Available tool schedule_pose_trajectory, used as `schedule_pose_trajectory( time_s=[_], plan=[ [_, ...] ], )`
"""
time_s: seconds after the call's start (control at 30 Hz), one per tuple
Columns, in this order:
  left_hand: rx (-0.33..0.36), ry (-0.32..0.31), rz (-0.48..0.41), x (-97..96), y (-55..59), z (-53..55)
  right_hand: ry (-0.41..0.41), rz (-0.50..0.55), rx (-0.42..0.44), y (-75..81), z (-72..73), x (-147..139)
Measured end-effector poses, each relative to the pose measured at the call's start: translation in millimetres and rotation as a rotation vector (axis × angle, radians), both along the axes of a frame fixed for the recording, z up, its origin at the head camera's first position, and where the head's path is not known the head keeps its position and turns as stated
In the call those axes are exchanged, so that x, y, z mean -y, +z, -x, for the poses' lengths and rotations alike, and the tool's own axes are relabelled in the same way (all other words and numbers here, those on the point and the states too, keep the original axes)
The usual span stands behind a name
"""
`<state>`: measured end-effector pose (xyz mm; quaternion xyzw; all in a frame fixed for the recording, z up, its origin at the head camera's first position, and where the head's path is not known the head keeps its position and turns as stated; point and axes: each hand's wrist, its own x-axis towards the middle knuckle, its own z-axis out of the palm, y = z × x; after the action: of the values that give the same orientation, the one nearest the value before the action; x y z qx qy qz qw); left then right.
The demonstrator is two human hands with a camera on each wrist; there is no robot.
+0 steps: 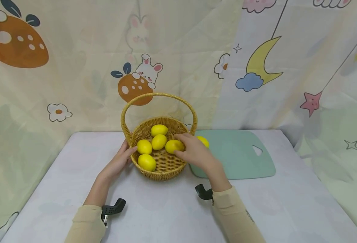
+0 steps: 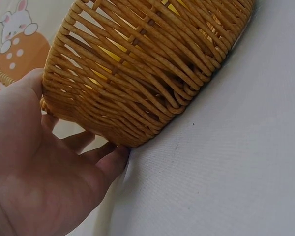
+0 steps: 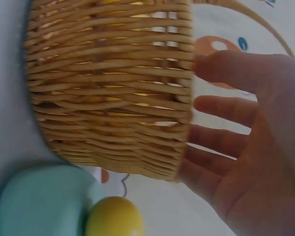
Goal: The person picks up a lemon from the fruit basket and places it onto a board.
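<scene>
Wicker basket (image 1: 162, 176), its side grasped by the left hand (image 1: 119, 162); whether the right hand (image 1: 198, 152) grips the nearest lemon (image 1: 173, 146), I cannot tell; it partly hides an outer lemon (image 1: 204, 141).

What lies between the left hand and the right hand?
In the head view, the round golden woven basket lies between the left hand and the right hand, which reaches over its rim; five oval yellow lemons show inside.
</scene>
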<state>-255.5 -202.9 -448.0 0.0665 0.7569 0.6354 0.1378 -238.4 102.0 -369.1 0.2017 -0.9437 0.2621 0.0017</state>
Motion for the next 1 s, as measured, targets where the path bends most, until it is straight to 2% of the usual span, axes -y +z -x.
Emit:
schedule_pose_trajectory(
  time_s=[0.27,0.73,1.0],
  plan=[
    [-0.008,-0.008,-0.003,0.6,0.2,-0.3,-0.008,-0.094,-0.033,-11.2,4.4,11],
    [-0.017,-0.018,-0.002,1.1,-0.1,1.7,0.01,-0.146,-0.01,-20.3,12.4,26],
    [-0.012,-0.004,0.018,-0.3,-0.3,1.2,-0.006,-0.215,-0.049,-25.4,16.2,29]
  ],
)
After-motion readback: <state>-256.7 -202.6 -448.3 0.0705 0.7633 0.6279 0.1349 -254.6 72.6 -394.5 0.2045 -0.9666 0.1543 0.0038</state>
